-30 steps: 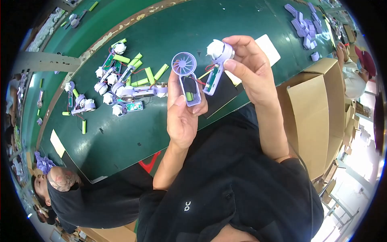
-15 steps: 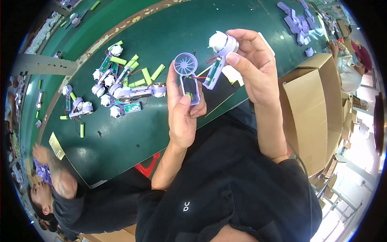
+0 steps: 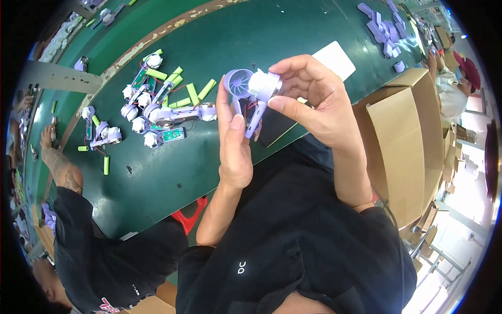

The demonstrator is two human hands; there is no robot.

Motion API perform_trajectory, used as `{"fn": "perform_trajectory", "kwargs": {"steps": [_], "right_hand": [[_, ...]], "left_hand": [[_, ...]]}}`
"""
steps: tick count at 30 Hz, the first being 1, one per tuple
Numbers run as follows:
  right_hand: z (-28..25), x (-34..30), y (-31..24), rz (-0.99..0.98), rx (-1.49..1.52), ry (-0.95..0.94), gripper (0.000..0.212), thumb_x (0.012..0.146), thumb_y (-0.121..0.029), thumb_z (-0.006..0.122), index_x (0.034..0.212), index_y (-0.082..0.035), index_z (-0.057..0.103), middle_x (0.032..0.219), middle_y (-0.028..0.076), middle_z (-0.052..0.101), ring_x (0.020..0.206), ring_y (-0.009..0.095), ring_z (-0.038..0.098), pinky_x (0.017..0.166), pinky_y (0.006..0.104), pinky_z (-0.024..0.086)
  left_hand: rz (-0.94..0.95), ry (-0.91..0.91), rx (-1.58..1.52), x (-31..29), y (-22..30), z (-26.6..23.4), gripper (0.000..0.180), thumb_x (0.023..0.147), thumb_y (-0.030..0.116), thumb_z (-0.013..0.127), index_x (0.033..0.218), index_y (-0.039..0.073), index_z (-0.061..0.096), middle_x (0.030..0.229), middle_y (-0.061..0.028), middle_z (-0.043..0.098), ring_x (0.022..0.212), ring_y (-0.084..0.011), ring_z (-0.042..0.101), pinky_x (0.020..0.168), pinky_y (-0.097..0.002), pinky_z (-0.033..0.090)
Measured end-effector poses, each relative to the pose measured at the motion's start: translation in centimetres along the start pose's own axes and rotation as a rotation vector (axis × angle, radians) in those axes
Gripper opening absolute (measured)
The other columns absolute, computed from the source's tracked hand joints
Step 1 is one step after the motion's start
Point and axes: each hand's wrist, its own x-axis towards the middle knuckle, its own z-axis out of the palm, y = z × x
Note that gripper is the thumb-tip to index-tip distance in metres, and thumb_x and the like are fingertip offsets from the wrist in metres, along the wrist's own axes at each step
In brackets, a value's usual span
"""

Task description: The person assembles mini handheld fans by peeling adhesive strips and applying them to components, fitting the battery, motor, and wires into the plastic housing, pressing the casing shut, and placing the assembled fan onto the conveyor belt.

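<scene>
1. Purple fan housing (image 3: 239, 83), gripped in left hand (image 3: 235, 154) above green table (image 3: 151, 191)
2. White-bladed half (image 3: 267, 88), pinched in right hand (image 3: 316, 102), now overlapping the housing in view; earlier apart
3. Cardboard box (image 3: 400, 152), beside table at right; contents indiscernible

The white-bladed fan half (image 3: 266, 86) hides most of the handle of the grille shell (image 3: 239, 83); some fingers of the left hand (image 3: 235, 159) are lost behind them. The dark rim cuts into the head of a co-worker (image 3: 99, 251), near left. White pieces (image 3: 58, 46), far left, are too small to tell.
</scene>
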Motion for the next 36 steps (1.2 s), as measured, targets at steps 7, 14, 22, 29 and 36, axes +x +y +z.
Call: {"fn": "perform_trajectory", "kwargs": {"steps": [7,14,22,29,36], "right_hand": [[-0.1,0.5,-1.3,-0.067,-0.125,-0.042,0.035,0.088,0.0,0.077,0.122,0.0,0.068,0.109,0.007,0.07,0.093,0.012,0.069,0.081,0.0264,0.057],[0.5,0.1,-1.3,-0.093,-0.25,0.013,0.033,0.089,0.0,0.076,0.121,0.003,0.069,0.106,0.008,0.072,0.087,0.012,0.07,0.078,0.0275,0.059],[1.0,0.5,-1.0,-0.1,-0.27,0.013,0.033,0.089,0.001,0.075,0.121,0.004,0.069,0.103,0.009,0.071,0.086,0.014,0.072,0.081,0.0292,0.06],[0.7,2.0,-0.8,-0.18,-0.322,-0.043,0.035,0.09,0.002,0.073,0.124,0.004,0.068,0.102,0.012,0.071,0.09,0.017,0.072,0.083,0.0293,0.059],[1.3,2.9,-0.5,-0.038,-0.289,-0.063,0.04,0.092,0.003,0.072,0.131,0.002,0.067,0.109,0.008,0.07,0.099,0.015,0.068,0.093,0.0297,0.055]], "left_hand": [[0.004,-0.059,0.067,-0.4,0.7,0.0,0.061,0.109,0.027,0.046,0.16,-0.002,0.029,0.133,-0.0085,0.058,0.113,-0.0147,0.058,0.095,-0.0292,0.048],[0.047,-0.131,0.065,-0.4,0.7,0.1,0.058,0.11,0.022,0.052,0.158,-0.002,0.032,0.128,-0.0081,0.059,0.105,-0.0119,0.058,0.09,-0.0273,0.05],[0.106,-0.1,0.001,-0.1,0.5,0.0,0.064,0.107,0.016,0.057,0.161,-0.003,0.028,0.118,-0.0073,0.061,0.086,-0.0097,0.059,0.075,-0.0254,0.053],[0.103,-0.119,0.058,0.7,1.4,-0.6,0.07,0.106,0.012,0.058,0.164,-0.002,0.023,0.123,-0.0105,0.063,0.089,-0.0119,0.061,0.078,-0.0279,0.055],[0.099,-0.113,0.115,1.7,0.9,-1.4,0.066,0.105,0.012,0.058,0.162,-0.003,0.028,0.125,-0.0116,0.064,0.09,-0.0123,0.063,0.075,-0.0268,0.054]]}}
